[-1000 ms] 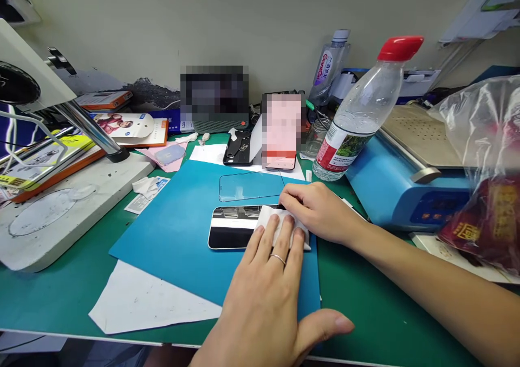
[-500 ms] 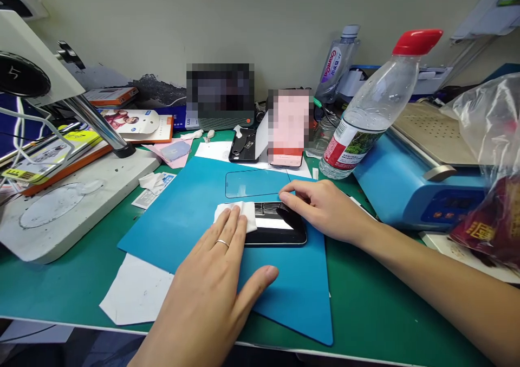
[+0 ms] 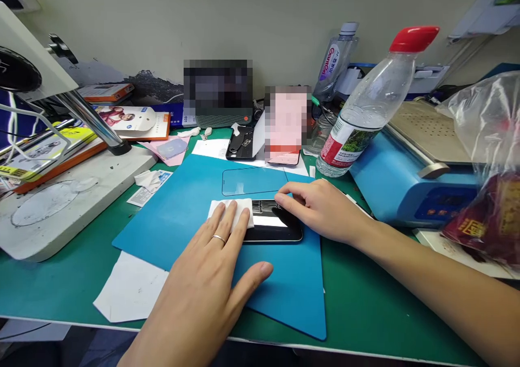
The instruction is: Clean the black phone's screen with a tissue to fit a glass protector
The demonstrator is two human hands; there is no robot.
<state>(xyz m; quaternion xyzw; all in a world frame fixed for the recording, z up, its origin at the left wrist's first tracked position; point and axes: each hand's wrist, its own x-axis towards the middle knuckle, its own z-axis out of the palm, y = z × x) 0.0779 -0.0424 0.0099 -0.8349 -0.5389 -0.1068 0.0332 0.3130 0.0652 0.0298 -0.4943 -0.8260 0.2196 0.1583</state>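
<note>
Red-capped bottle [image 3: 376, 93] holds clear liquid [image 3: 359, 120] near phone [image 3: 272, 232]

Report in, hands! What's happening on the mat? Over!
Left hand on white wipe, over left end of phone. Right hand at phone's far right corner. Clear sheet just beyond, seemingly not in the way.

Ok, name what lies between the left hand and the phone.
A white wipe lies there, under the left hand and over one end of the phone, as the head view shows.

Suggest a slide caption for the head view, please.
On a blue mat, left fingers hold a white wipe on a phone; right fingers at its edge.
</note>
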